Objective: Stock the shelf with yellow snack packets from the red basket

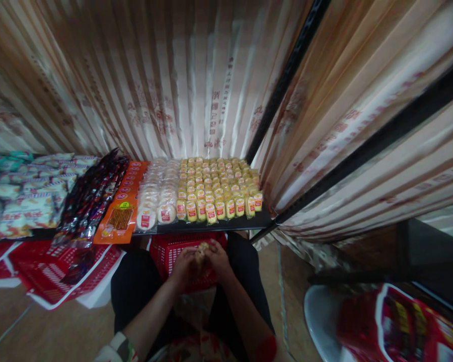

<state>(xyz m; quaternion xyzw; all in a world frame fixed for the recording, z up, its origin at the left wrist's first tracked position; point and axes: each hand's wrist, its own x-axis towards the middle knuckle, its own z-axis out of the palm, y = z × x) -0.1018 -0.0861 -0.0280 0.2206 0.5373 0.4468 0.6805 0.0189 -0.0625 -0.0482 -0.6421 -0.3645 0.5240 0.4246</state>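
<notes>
Both my hands meet above a red basket (166,254) that stands between my knees under the shelf edge. My left hand (183,264) and my right hand (218,259) grip a small yellowish-brown item (202,252) between their fingertips; blur hides what kind it is. Just beyond them on the black shelf stand close rows of small yellow wrapped packs (211,191). To their left lie round white wrapped cakes (166,213), then an orange snack bag (123,221).
Dark shiny packets (92,191) and white snack bags (33,206) fill the shelf's left part. Red baskets (64,266) sit below. Black metal shelf posts (279,95) rise before a pleated curtain (196,60). At lower right a red bag (392,322) lies by a pale basin (319,322).
</notes>
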